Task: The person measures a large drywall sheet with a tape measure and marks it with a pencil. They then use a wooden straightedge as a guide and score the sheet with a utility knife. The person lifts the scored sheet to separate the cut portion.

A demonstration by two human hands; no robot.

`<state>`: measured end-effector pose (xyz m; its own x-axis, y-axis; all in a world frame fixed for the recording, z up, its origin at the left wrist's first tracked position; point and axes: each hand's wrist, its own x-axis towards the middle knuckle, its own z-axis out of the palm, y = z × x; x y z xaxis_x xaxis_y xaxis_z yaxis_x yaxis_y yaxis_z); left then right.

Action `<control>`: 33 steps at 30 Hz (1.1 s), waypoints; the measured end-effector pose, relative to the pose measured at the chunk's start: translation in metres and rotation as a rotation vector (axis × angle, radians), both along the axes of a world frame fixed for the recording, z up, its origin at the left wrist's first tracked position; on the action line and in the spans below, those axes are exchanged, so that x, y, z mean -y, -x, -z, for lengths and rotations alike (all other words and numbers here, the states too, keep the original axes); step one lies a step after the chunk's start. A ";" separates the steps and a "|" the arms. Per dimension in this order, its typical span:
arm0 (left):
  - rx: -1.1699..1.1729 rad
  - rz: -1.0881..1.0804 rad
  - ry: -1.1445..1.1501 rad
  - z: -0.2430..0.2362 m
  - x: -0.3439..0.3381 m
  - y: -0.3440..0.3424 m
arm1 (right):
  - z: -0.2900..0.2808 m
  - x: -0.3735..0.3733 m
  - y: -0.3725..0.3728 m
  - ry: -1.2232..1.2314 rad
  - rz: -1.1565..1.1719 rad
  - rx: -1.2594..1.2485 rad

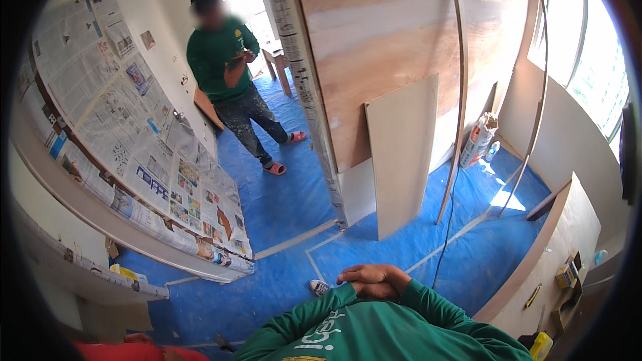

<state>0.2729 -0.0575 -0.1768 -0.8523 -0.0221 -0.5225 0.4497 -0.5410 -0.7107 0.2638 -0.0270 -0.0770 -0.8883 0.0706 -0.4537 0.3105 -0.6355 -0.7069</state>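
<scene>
Right hand (362, 273) lies across the left hand (378, 290), both crossed in front of the person's body, right on top, its fingers pointing left. The grip of each: can't tell if closed, fingers partly hidden by the overlap; no tool or part visible in either. Nearest thing is the person's own green shirt (374, 331), sleeves running down to both wrists. Sneaker (319, 287) shows just beyond the left sleeve, on the blue floor sheeting (281, 261).

To the right, wooden desk (518, 285): yellow utility knife (533, 296) lies on it, between its left and right edges; small yellow box (567, 275) toward its right edge; yellow object (541, 345), kind unclear, at the near end.

Ahead, pale board (403, 157) leans on the partition (381, 33), lower edge on the sheeting. Wood strip (459, 93) stands right of it, slightly tilted. Farther back, bag (476, 140) with a clear bottle (493, 151) just beside it.

Ahead left, co-worker (224, 63) in green top and pink slippers stands, hands together. Newspaper-covered panel (127, 120) fills the left side.
</scene>
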 end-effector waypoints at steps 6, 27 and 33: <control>-0.024 0.165 0.072 -0.002 0.028 -0.029 | 0.021 0.012 -0.042 -0.127 0.070 0.020; 0.014 1.239 -0.072 0.052 0.041 -0.017 | -0.015 0.047 -0.093 -0.217 0.729 0.374; 0.263 1.473 -0.279 0.045 0.078 -0.024 | -0.005 0.085 -0.087 -0.260 0.889 0.496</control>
